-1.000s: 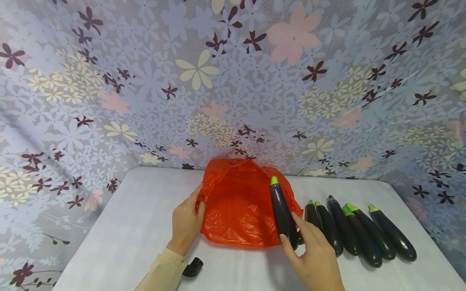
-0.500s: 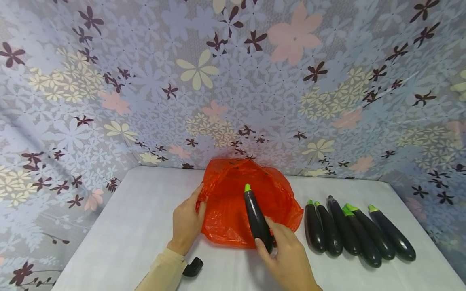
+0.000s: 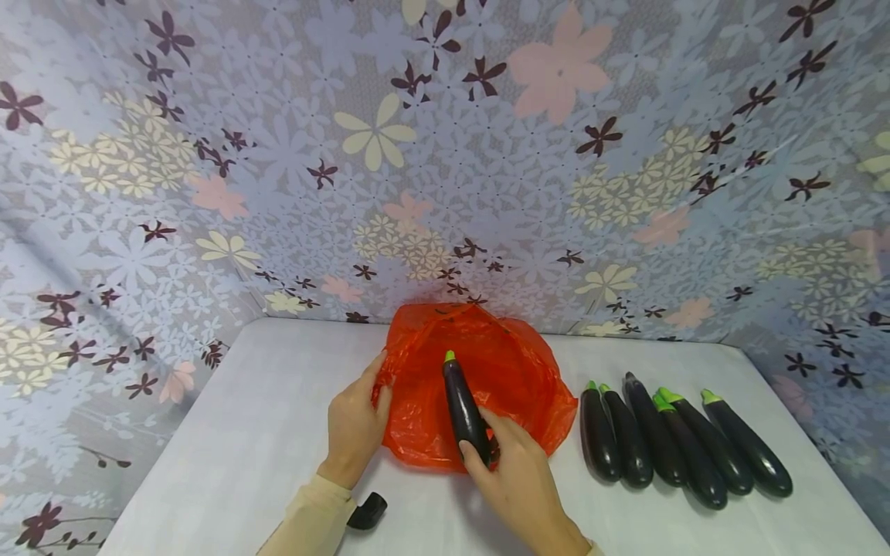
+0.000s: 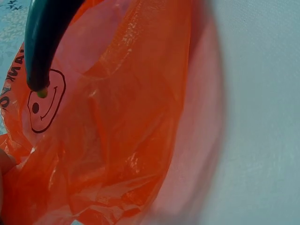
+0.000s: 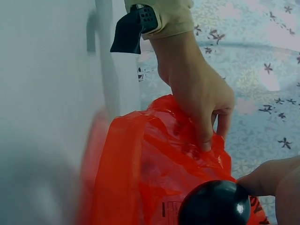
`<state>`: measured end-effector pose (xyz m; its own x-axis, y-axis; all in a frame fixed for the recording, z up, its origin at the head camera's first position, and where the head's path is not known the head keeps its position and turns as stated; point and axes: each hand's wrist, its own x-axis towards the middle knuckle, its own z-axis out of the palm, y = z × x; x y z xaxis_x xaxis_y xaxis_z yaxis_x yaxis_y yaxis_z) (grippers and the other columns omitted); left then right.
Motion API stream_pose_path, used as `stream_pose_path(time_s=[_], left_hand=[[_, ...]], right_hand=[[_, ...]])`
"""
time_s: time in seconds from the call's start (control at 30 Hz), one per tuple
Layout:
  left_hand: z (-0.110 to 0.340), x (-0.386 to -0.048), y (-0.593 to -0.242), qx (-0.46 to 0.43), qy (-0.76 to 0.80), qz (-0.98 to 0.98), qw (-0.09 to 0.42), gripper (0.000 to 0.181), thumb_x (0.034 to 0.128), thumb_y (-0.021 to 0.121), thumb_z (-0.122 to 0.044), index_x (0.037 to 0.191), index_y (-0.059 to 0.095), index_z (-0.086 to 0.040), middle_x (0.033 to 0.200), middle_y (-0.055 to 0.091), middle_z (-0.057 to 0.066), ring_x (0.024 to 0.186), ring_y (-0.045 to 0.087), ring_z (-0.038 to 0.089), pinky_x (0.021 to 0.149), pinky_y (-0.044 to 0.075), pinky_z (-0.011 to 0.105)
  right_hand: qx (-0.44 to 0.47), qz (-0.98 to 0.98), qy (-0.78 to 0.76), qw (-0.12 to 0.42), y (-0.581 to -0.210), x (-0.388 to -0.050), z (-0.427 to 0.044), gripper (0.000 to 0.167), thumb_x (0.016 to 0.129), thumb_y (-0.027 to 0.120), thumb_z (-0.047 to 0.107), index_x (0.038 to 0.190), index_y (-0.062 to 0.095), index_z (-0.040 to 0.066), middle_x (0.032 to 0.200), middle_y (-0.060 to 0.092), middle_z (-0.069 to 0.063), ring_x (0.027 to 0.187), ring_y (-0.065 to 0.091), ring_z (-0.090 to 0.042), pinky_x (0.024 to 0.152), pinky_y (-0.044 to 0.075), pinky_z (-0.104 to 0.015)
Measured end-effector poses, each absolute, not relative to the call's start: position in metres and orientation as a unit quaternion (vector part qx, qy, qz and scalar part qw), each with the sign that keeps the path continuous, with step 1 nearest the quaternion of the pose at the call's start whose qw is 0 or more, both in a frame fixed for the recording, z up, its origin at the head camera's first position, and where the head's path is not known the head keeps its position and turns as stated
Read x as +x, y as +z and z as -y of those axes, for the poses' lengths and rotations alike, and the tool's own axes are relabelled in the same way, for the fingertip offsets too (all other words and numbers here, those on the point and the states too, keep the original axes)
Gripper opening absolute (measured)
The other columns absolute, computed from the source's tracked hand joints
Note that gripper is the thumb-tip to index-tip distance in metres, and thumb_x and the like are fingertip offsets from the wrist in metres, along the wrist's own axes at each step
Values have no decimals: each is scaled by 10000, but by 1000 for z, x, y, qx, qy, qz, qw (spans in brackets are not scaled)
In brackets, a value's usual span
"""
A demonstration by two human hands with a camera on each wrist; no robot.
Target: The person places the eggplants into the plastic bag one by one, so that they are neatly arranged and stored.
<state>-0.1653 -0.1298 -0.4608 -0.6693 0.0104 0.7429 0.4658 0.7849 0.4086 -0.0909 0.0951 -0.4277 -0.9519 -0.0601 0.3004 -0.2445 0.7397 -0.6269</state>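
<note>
A red plastic bag (image 3: 417,440) lies on the white table with its mouth spread open. My left hand (image 3: 354,425) pinches the bag's left edge, and the right wrist view shows that hand's thumb pressed on the red film. In my right hand (image 3: 518,479) is a dark eggplant (image 3: 464,409), gripped near its round end, with the green stem pointing into the bag's mouth. The left wrist view shows the eggplant (image 4: 44,42) over the smiley print inside the bag. From the right wrist view only the rounded end of the eggplant (image 5: 215,204) is visible.
Several more eggplants (image 3: 650,432) lie side by side on the white table (image 3: 229,432), right of the bag. A small black device (image 3: 367,511) sits at my left wrist. Behind the table rises a flower-patterned cloth wall (image 3: 445,170).
My right hand has carried the eggplant leftward, from the bag's right side to in front of its mouth. The left hand has kept its hold on the bag edge.
</note>
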Motion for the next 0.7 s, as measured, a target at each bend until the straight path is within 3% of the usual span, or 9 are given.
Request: stream_pose_path(time_s=[0.4,0.7], left_hand=[[131,-165,-462,-138,-298,861,389,449,865,700,-15,1310,644,-24,912,738,189,603,660,295,571,582,394],[131,-165,-462,-140,-302,860,388,447,868,705,-23,1311,641,-22,906,738,189,598,661,287,577,589,388]], right_hand=[[85,913,382,116,-431,-107,-86,450,886,750,309,1247,681,49,870,631,25,670,520,-64,589,473,-216],[94,903,399,129,-437,-118,-74,411,886,751,276,1231,690,62,952,683,2,669,534,-49,594,479,-208]])
